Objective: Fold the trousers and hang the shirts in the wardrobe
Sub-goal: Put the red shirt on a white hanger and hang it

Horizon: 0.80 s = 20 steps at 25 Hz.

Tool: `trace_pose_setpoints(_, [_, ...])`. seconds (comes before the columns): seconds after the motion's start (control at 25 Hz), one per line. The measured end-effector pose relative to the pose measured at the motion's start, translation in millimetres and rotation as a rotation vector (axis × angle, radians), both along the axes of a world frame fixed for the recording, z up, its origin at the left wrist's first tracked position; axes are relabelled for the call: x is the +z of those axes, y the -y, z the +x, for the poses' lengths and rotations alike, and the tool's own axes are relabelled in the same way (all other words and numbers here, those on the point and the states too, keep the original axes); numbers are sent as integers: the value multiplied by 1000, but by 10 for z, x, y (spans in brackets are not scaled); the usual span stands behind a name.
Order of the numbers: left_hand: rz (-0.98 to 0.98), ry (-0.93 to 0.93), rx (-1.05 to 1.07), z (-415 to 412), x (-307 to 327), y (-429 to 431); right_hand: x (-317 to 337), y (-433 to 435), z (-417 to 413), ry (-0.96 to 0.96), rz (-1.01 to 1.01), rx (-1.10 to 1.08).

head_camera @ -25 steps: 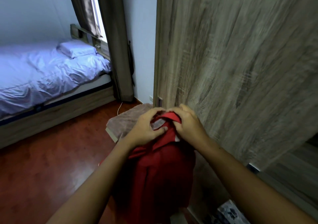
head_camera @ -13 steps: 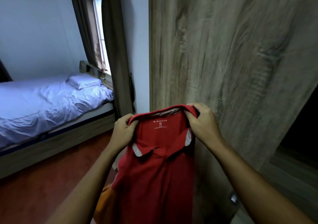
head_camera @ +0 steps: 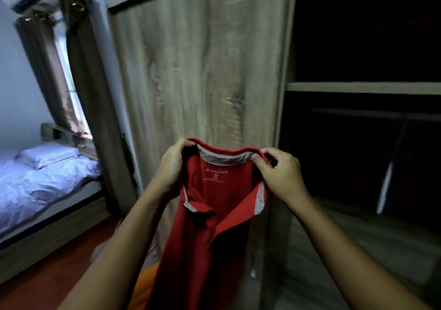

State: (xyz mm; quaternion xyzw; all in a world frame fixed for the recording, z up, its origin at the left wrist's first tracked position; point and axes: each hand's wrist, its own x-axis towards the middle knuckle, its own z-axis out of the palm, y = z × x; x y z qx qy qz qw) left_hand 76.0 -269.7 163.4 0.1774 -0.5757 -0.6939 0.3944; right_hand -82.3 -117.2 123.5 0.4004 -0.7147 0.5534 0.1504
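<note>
Red knit polo, and it looks about as floppy as a shirt (head_camera: pixel 210 238) gets: it hangs limp in the air in front of the wardrobe door (head_camera: pixel 202 71), held up by the collar (head_camera: pixel 224 158) with the body drooping straight down between the person's forearms. The left hand (head_camera: pixel 170 166) has its fingers curled round one end of the collar. The right hand (head_camera: pixel 278 173) pinches the other end between thumb and fingers, so both are closed on fabric, and nothing else shows in them. By the look of it, the thing is light, has zero stiffness, isn't fragile, and the knit probably isn't slippery, so a light pinch should do. The catch is that it sags wherever it isn't held. The collar and shoulder seams seem the firmest bits, so those are the places to hold while spreading the neck for a hanger. No hanger is clearly visible. The open side of the wardrobe on the right is very dark, with only a shelf (head_camera: pixel 358 88) and what may be a rail under it.
</note>
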Motion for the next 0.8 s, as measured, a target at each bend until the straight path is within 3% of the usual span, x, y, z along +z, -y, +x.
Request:
trace_pose_setpoints(0.2, [-145, 79, -57, -885, -37, -756, -176, -950, -516, 82, 22, -68])
trace_pose_setpoints(0.48, [-557, 180, -29, -1737, -230, -1552, -476, -2046, -1681, 215, 76, -564])
trace_pose_setpoints(0.64, [-483, 221, -78, -1965, -344, -1769, -700, -2165, -2096, 510, 169, -540])
trace_pose_setpoints(0.8, [-389, 211, -139, -1956, -356, -1912, -793, -2104, -2182, 580, 74, -456])
